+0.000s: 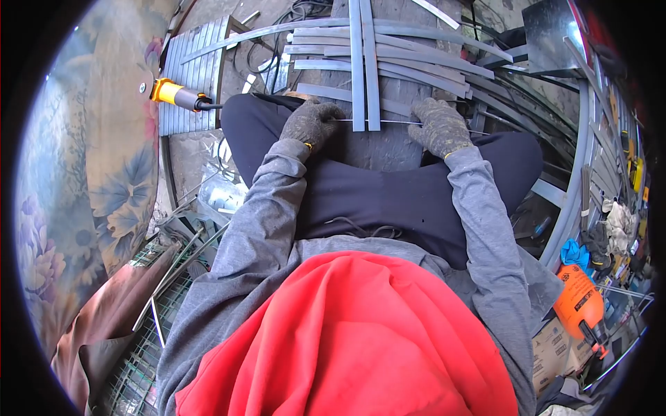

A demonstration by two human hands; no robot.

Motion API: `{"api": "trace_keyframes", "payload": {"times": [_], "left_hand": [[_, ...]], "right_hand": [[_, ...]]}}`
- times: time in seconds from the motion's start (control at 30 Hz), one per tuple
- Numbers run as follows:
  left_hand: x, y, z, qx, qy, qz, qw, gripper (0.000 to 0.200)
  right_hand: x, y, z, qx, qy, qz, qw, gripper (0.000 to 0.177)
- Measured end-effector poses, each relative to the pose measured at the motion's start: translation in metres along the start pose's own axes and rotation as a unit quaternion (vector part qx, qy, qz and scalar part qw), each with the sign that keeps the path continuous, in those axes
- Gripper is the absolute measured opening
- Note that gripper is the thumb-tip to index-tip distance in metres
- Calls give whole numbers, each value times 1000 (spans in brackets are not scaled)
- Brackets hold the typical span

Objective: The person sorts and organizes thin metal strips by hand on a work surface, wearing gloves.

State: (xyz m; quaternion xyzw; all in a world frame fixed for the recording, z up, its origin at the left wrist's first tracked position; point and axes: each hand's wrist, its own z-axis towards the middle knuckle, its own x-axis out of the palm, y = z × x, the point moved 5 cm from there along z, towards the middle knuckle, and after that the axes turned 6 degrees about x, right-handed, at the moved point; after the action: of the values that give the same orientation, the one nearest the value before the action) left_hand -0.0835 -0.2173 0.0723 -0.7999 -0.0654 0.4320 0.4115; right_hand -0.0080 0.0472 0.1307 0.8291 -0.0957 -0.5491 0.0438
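Note:
My left hand (311,123), in a dark grey knitted glove, is closed around the left part of a thin metal strip (399,122), seen edge-on as a fine bright line. Farther along the same strip, my right hand (442,127), gloved alike, grips it too; its end shows past that hand. Between my hands, two flat grey metal bars (358,83) lie side by side, pointing toward me, their near ends overlapping the strip in this view. Beneath them, several flat bars (402,55) lie crosswise on a dark board (388,154).
An angle grinder (177,94) with a yellow collar lies on a ribbed metal stand (194,59) at left. A floral cloth (104,152) hangs beyond it. At right are an orange spray bottle (578,301), long metal lengths (584,187) and cardboard boxes (553,352).

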Motion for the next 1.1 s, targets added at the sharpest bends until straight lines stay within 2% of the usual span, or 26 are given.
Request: {"api": "trace_keyframes", "payload": {"times": [0.07,0.17,0.27,0.37,0.43,0.57,0.67,0.73,0.77,0.8,0.87,0.93,1.03,1.1], "left_hand": [[-1,-5,0,19,1,-3,1000,26],[-7,-14,1,38,16,-2,999,27],[-11,-23,4,17,41,15,999,30],[-4,-16,6,6,60,-26,998,29],[-6,-14,4,-19,30,-30,999,26],[-8,-17,4,-3,3,-3,1000,25],[-9,-14,2,10,-10,46,999,24],[-7,-7,1,-13,-26,43,999,23],[-7,-3,0,-19,-30,41,999,23],[-8,-5,0,-24,-33,38,998,23],[-10,-7,-2,-24,-25,38,999,22],[-10,-6,-4,-23,-13,36,999,22],[-14,-1,-4,-22,-78,23,996,22],[-17,5,-4,-19,-100,22,995,21]], "right_hand": [[0,-3,1,1,-19,3,1000,31],[3,-4,1,4,13,30,999,31],[2,-2,-2,0,-26,-27,999,29],[15,3,-4,-59,-50,-19,997,30],[16,8,-2,-43,-10,-29,999,31],[12,9,-5,-66,-38,21,997,29],[1,9,-2,-44,-6,101,994,29],[-3,-3,6,0,-68,169,983,31],[-4,-11,10,51,-95,202,973,31],[-5,-13,12,44,-95,205,973,31],[-4,-27,11,123,-90,118,981,34],[-13,-22,5,124,-52,118,984,34],[-13,-25,7,138,-14,109,984,35],[-11,-31,9,188,35,87,978,37]]}}
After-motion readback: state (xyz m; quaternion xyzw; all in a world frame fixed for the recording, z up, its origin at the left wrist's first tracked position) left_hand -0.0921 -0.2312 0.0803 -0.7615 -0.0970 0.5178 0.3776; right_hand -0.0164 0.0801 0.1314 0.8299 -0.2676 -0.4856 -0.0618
